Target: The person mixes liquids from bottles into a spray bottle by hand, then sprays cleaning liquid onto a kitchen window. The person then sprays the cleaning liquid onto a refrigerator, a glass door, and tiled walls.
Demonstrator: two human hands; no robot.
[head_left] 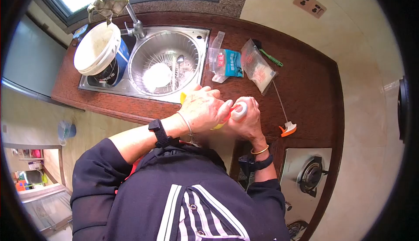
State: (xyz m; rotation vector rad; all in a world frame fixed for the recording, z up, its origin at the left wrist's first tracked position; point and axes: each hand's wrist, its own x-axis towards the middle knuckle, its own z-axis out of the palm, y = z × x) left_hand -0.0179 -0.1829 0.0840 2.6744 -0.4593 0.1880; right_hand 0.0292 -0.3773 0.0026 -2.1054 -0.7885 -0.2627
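My right hand point(250, 121) is wrapped round a white bottle point(238, 111), its top end showing between thumb and fingers near the counter's front edge. Against the bottle, my left hand point(203, 108) is closed on a red and yellow object whose shape is mostly hidden; a yellow part point(183, 97) sticks out past the fingers. Right of my hands, a white and orange spray head point(288, 129) with a long thin tube lies on the brown counter point(305, 97). Beyond them lie a blue and clear packet point(231, 63) and a clear bag of white powder point(261, 73).
A steel sink point(146, 93) with a faucet point(139, 28) is at the back left. Beside it stands a large bucket point(98, 51), a cloth point(109, 3) above it. A green-handled brush point(271, 57) lies behind the bag. At the right front is a gas stove point(290, 166).
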